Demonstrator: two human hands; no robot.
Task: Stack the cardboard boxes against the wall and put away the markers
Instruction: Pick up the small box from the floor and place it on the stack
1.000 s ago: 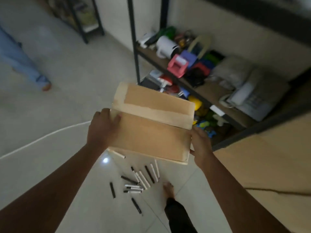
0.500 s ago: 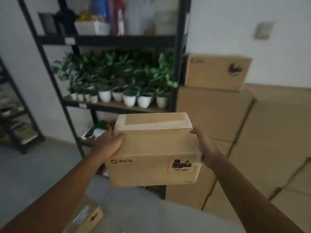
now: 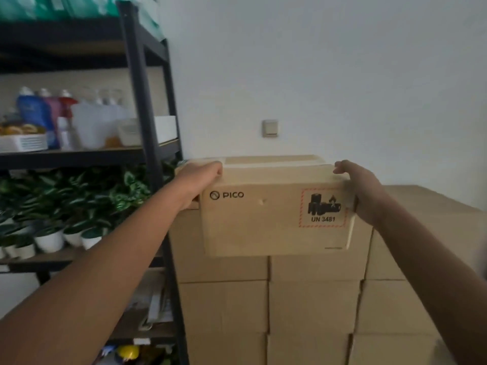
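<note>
A small cardboard box (image 3: 268, 219) printed "PICO" with a red-bordered UN 3481 label is held up at chest height in front of the wall. My left hand (image 3: 196, 180) grips its left end with fingers curled over the top edge. My right hand (image 3: 362, 191) grips its right end, thumb on the top edge. Behind and below it stands a stack of larger cardboard boxes (image 3: 224, 306) against the white wall. No markers are in view.
A black metal shelf rack (image 3: 142, 106) stands close on the left, holding bottles (image 3: 39, 114) above and potted plants (image 3: 50, 233) below. A wall switch (image 3: 270, 128) sits above the box. More stacked boxes (image 3: 421, 259) extend to the right.
The box was lifted from over the markers on the floor and carried up toward the stacked boxes at the wall. Both hands kept their grip on its ends.
</note>
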